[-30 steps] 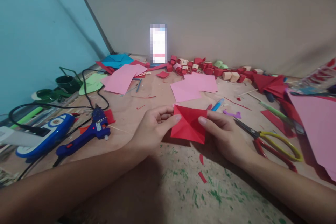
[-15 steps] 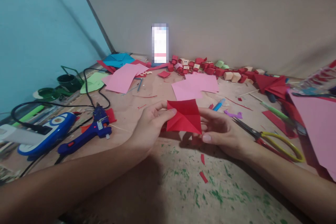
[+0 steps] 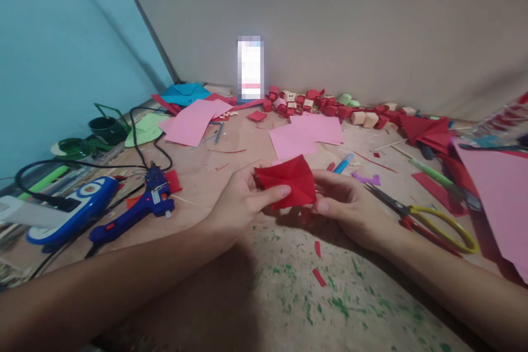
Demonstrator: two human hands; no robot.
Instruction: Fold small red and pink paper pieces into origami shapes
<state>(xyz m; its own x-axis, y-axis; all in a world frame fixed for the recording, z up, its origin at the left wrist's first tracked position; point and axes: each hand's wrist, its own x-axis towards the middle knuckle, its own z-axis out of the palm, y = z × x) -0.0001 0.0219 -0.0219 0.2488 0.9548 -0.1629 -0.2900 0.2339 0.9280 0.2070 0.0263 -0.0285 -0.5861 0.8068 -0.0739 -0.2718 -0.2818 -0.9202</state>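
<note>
A small creased square of red paper (image 3: 299, 176) is held up above the table, tilted a little. My left hand (image 3: 247, 192) pinches its left side, with the thumb lying across the front and the fingers hidden behind. At the lower right corner, the thumb of my right hand (image 3: 346, 203) meets the paper's edge, and its curled fingers are partly behind the sheet. Scissors (image 3: 406, 212) with red and yellow handles lie just right of my right hand. Two red paper scraps (image 3: 318, 276) rest on the table below the paper.
On the left lie a blue glue gun (image 3: 152, 203) and a blue-and-white power strip (image 3: 76, 212) with black cords. Pink sheets (image 3: 305, 135), folded red paper cubes (image 3: 330, 107) and a lit phone (image 3: 250, 69) are at the back. A pink sheet (image 3: 495, 198) lies at right.
The red paper has turned and tilted, its left corner now further left. My left thumb has slid right and down across it; my right hand has barely moved.
</note>
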